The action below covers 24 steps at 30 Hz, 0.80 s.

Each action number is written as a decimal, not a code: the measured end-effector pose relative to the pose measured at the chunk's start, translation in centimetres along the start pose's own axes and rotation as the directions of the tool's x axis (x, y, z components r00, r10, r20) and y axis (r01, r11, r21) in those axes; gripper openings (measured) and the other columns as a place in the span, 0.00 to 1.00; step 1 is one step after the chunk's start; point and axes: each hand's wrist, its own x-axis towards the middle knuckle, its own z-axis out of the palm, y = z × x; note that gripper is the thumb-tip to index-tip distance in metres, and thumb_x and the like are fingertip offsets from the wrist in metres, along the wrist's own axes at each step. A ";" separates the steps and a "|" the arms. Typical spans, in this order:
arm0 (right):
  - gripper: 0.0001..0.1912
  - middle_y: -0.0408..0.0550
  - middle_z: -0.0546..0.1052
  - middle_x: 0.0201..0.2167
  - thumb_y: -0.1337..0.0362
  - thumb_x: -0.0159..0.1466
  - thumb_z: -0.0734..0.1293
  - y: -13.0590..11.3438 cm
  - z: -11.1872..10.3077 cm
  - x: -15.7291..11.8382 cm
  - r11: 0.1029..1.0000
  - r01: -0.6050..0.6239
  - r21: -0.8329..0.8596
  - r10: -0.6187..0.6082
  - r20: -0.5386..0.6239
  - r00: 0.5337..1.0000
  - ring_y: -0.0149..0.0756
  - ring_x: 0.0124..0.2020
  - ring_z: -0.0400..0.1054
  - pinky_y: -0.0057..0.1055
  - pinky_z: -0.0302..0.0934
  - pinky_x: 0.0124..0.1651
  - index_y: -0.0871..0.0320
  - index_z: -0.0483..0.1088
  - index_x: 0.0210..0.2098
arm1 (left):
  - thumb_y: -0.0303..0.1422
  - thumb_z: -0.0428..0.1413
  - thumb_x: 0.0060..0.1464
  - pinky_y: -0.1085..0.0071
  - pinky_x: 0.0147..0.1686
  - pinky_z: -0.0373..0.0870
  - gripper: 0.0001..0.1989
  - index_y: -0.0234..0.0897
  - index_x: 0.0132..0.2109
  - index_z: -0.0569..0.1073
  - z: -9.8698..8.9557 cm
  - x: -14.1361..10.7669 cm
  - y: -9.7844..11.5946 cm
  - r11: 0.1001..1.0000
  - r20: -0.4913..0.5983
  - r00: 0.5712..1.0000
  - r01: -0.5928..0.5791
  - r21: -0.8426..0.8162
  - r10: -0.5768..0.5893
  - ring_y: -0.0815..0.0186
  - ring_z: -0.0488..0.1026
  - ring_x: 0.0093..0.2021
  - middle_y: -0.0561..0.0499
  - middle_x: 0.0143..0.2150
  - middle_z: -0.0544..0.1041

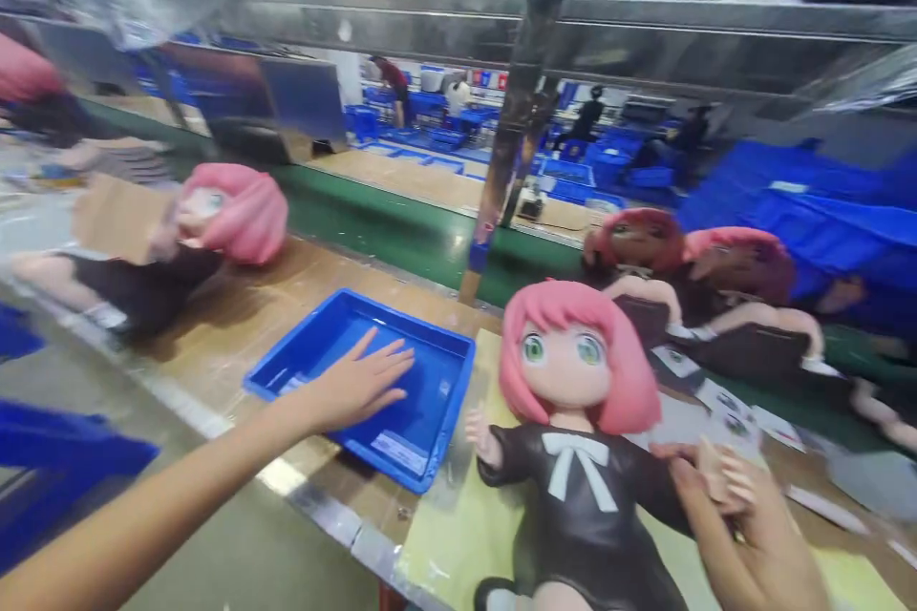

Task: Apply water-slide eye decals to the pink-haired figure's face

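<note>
Here, the left hand spreads its open fingers over the blue tray (whether they touch it cannot be told), while the right hand closes its fingers on one arm of the pink-haired doll, face up on a yellow sheet beside the tray.

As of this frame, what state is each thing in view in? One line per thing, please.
Blue tray: open-topped, on the bench
Near doll: face up on the yellow sheet, dressed in black with a white bow
Left hand: fingers spread over the blue tray, contact unclear
Right hand: holding the near doll's arm
Doll at the left: lying down, blurred
</note>
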 end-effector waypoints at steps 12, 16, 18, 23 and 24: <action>0.15 0.44 0.77 0.38 0.57 0.76 0.58 -2.5 0.2 -1.1 1.000 -0.011 -0.016 0.007 -0.219 0.976 0.29 0.40 0.73 0.26 0.61 0.46 0.56 0.73 0.40 | 0.36 0.49 0.72 0.62 0.74 0.16 0.28 0.47 0.75 0.54 3.3 -1.3 -4.8 0.898 -0.029 0.952 -0.277 0.342 0.304 0.62 0.69 0.68 0.53 0.69 0.67; 0.14 0.44 0.76 0.36 0.60 0.76 0.59 -3.3 0.0 -1.3 0.999 -0.040 -0.010 0.036 -0.258 0.965 0.28 0.38 0.73 0.25 0.61 0.42 0.57 0.74 0.40 | 0.35 0.48 0.71 0.62 0.75 0.22 0.27 0.42 0.73 0.58 0.6 -0.4 -3.5 0.848 -0.075 0.934 -0.280 0.450 0.349 0.62 0.72 0.65 0.55 0.67 0.72; 0.14 0.44 0.76 0.35 0.61 0.75 0.59 -3.6 -0.2 -1.2 1.000 -0.030 0.009 0.031 -0.248 0.968 0.27 0.37 0.73 0.25 0.61 0.41 0.56 0.74 0.39 | 0.33 0.47 0.71 0.61 0.76 0.28 0.21 0.38 0.66 0.68 -1.5 1.1 -1.9 0.828 -0.120 0.914 -0.288 0.481 0.388 0.62 0.75 0.62 0.54 0.63 0.76; 0.14 0.43 0.78 0.34 0.64 0.75 0.59 -2.4 -1.1 -1.3 1.000 0.010 0.003 -0.009 -0.214 0.977 0.26 0.32 0.72 0.25 0.60 0.37 0.57 0.74 0.37 | 0.24 0.51 0.68 0.52 0.76 0.48 0.23 0.35 0.67 0.66 -5.2 7.7 4.7 0.817 -0.285 0.800 -0.385 0.430 0.528 0.60 0.63 0.72 0.44 0.66 0.73; 0.14 0.44 0.78 0.34 0.63 0.75 0.59 -1.9 -1.3 -1.5 1.000 0.001 0.005 0.000 -0.208 0.978 0.27 0.31 0.72 0.26 0.61 0.36 0.57 0.74 0.37 | 0.24 0.52 0.68 0.50 0.77 0.47 0.23 0.36 0.68 0.65 -5.4 9.4 6.2 0.791 -0.304 0.755 -0.437 0.429 0.582 0.60 0.61 0.73 0.46 0.66 0.73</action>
